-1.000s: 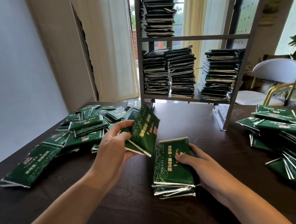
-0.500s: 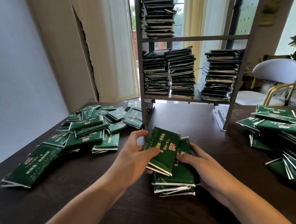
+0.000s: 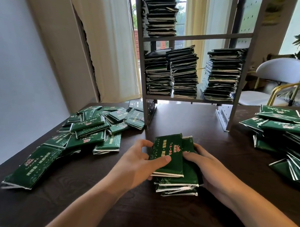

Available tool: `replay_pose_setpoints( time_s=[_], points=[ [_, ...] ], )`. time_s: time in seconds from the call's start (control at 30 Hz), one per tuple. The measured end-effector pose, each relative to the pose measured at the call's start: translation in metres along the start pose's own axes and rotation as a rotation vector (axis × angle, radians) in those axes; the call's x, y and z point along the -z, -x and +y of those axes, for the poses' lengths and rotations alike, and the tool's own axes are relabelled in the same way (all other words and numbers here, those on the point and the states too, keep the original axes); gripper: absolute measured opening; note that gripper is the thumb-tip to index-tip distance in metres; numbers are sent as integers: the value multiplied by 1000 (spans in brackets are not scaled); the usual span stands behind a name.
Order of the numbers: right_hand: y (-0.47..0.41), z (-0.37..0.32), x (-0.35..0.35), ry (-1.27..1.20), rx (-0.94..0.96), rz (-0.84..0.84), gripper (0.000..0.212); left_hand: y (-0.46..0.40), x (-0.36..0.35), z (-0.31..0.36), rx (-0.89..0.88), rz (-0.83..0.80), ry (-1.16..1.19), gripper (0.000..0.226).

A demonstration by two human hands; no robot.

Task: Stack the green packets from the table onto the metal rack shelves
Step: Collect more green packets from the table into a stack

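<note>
A small stack of green packets (image 3: 176, 181) lies on the dark table in front of me. My left hand (image 3: 139, 163) grips the top packets (image 3: 167, 154) from the left, thumb on their face. My right hand (image 3: 205, 167) holds the stack's right side. Loose green packets (image 3: 90, 134) are heaped at the left, and another heap (image 3: 288, 139) lies at the right. The grey metal rack (image 3: 190, 99) stands behind, with three tall packet stacks on its lower shelf and one on the shelf above.
The dark wooden table (image 3: 139, 211) runs to a wall on the left. A white chair with gold legs (image 3: 277, 82) stands behind the rack at right. Cream curtains and a window are behind. The rack's feet rest on the table.
My left hand carried packets from the left heap over to the stack and laid them flat on top. My right hand stayed on the stack.
</note>
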State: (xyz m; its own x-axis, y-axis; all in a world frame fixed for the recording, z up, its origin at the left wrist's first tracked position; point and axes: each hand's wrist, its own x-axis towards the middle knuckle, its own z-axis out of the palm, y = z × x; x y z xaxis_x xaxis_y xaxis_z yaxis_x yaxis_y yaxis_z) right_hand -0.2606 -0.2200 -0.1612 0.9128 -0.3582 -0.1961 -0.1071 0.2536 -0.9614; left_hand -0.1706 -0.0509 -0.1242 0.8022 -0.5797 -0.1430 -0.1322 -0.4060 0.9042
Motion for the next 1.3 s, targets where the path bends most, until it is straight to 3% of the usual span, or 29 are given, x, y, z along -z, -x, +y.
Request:
replay_pose_setpoints(
  time_s=[0.33, 0.53, 0.7, 0.8, 0.97, 1.07, 1.17, 1.3],
  points=[
    [2, -1, -2, -44, -14, -7, 32, -5, -4, -10, -23, -31, -178, 57],
    [1, -1, -1, -33, -10, 3, 33, -3, -5, -11, -69, -23, -202, 32],
    [0, 0, 0, -41, -13, 20, 32, -15, -1, -20, -102, 98, -132, 14],
    [0, -1, -1, -41, -15, 23, 31, -20, 0, -20, -54, 113, -84, 30],
    [1, 0, -1, -13, -8, 25, 29, -13, -6, -22, -24, -75, -45, 55],
    [0, 0, -1, -13, -8, 25, 29, -15, -6, -23, -25, -51, -33, 71],
    [1, -1, -1, -12, -6, 12, 31, -17, -5, -25, -20, -62, -23, 68],
    [1, -1, 0, -12, -5, -15, 35, -21, -5, -29, 14, -68, -38, 40]
  ],
)
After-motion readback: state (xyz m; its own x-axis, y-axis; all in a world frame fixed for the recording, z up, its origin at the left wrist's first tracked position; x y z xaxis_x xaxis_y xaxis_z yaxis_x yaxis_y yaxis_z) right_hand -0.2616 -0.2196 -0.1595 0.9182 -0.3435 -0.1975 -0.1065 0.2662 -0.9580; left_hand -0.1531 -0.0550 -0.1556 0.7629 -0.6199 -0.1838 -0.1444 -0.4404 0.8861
